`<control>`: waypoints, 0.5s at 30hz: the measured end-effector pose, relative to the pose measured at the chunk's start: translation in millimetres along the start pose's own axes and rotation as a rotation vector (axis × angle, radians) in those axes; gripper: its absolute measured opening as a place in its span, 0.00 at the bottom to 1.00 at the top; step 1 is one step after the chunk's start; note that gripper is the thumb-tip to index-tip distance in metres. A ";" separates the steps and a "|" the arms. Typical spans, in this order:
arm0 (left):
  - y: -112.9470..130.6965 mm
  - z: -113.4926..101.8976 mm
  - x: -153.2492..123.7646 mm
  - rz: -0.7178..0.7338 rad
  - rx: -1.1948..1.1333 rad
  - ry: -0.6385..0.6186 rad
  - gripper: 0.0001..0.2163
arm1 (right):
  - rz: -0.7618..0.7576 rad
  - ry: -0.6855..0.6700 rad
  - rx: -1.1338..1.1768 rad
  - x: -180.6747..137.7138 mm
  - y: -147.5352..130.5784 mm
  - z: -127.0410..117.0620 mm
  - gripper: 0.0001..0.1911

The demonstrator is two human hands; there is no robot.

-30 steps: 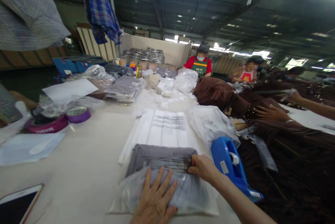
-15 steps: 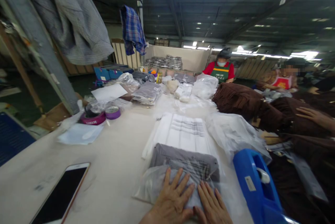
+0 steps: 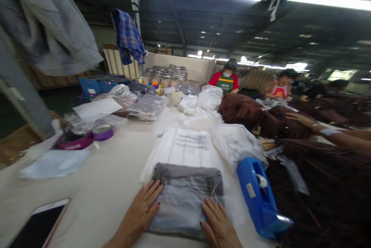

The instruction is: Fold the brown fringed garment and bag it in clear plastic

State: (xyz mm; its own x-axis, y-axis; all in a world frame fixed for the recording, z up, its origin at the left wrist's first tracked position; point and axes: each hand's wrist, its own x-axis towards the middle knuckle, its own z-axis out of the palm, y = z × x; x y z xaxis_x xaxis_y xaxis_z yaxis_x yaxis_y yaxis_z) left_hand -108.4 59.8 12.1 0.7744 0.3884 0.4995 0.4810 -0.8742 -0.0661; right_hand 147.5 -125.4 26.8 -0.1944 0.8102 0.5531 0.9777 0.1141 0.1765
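Both hands flat and open on the bagged garment, nothing gripped. Left hand (image 3: 143,209) presses the left edge of the grey folded garment in its clear bag (image 3: 185,201); right hand (image 3: 217,224) presses the near right corner. The bag lies on the bench (image 3: 110,178) right in front of the person, its far end overlapping the stack of flat printed bags (image 3: 185,147).

Step, as I read it: flattening the pack and pushing the air out, garment already inside. The bag's open flap isn't clear from here, so I can't say whether it's sealed.

Next move likely calls for a flat hold with one hand while the other goes for tape. The blue tape dispenser (image 3: 259,197) sits just right of the pack, within easy reach of the right hand.

Near left: phone (image 3: 37,226), screen dark, at the bench edge. Further left: tape rolls (image 3: 87,135) and loose sheets.

Right: brown fringed garments (image 3: 319,170) piled up, a co-worker's arm (image 3: 327,134) resting on them.

Far end: finished grey packs (image 3: 146,106), loose plastic, a person in a red shirt and green apron (image 3: 226,79).
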 end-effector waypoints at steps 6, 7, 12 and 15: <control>-17.3 42.0 -14.4 0.046 -0.037 0.132 0.24 | 0.689 0.136 0.247 -20.0 53.6 -64.1 0.17; -20.0 48.4 -16.3 0.050 -0.047 0.147 0.24 | 0.868 0.173 0.258 -26.0 66.9 -73.1 0.20; -24.8 56.8 -19.4 0.053 -0.105 0.144 0.23 | 1.220 0.139 0.345 -43.9 114.7 -89.4 0.25; -23.0 49.2 -16.1 0.056 -0.103 0.150 0.24 | 1.284 0.097 0.466 -40.4 120.6 -82.0 0.21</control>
State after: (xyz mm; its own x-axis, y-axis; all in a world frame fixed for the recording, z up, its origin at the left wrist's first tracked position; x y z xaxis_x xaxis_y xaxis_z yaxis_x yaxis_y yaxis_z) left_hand -111.6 88.1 -36.9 0.7254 0.2968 0.6211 0.3881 -0.9215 -0.0128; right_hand 266.7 -191.5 92.5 0.8750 0.4509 0.1760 0.4051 -0.4830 -0.7763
